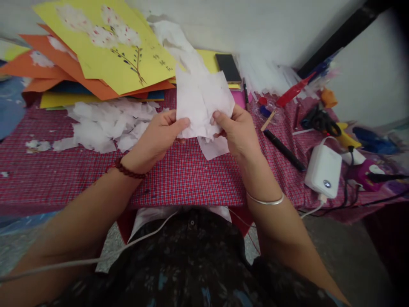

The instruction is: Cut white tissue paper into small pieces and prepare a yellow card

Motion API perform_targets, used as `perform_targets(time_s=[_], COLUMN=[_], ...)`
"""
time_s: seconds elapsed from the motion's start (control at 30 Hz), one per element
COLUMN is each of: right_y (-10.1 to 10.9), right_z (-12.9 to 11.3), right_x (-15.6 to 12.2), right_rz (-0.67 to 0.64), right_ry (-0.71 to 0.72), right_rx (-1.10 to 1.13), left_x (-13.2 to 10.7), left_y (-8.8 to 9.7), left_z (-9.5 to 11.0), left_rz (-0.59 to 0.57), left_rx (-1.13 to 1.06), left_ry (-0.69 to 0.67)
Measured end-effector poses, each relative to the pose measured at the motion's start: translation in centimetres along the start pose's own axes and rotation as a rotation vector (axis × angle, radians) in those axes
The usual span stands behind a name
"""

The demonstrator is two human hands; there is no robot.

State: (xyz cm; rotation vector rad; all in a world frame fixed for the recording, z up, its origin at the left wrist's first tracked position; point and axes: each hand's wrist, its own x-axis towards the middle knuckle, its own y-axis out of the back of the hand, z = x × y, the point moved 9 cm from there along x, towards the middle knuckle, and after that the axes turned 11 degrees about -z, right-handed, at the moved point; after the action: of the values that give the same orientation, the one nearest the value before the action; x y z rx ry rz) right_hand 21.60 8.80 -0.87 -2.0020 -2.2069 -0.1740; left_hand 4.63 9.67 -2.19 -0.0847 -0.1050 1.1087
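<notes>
Between my hands a sheet of thin white tissue paper (204, 96) is held up over the checked tablecloth. My left hand (164, 130) pinches its lower left edge between thumb and fingers. At the lower right edge, my right hand (238, 128) grips the same sheet, thumb on top. The bottom edge looks ragged and crumpled between the two thumbs. Another piece of white paper (214, 148) shows below it. To the left lies a heap of torn white paper pieces (108, 123), close to my left wrist.
A yellow card with a flower picture (128, 55) lies on orange cards (51, 79) at the back left. A phone (228, 68) rests behind my right hand. Rightward are a black marker (284, 150), scissors (322, 121) and a white power bank (324, 168) with cables.
</notes>
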Motion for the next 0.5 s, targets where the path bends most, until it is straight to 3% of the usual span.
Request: perform_targets(time_s=[0.2,0.37,0.5], right_y=[-0.3,-0.6,-1.2], right_z=[0.5,1.1,1.7], right_x=[-0.2,-0.2,-0.3], right_rz=[-0.024,-0.07,-0.169], right_ry=[-0.069,-0.122,-0.212], right_rx=[0.136,0.129,0.087], left_x=[-0.2,0.0,0.0], left_y=[1.3,0.6,0.9], left_z=[0.9,1.5,2.4], left_rz=[0.045,-0.037,-0.061], left_rx=[-0.116,-0.334,-0.273], left_ry=[-0.071,-0.082,-0.115])
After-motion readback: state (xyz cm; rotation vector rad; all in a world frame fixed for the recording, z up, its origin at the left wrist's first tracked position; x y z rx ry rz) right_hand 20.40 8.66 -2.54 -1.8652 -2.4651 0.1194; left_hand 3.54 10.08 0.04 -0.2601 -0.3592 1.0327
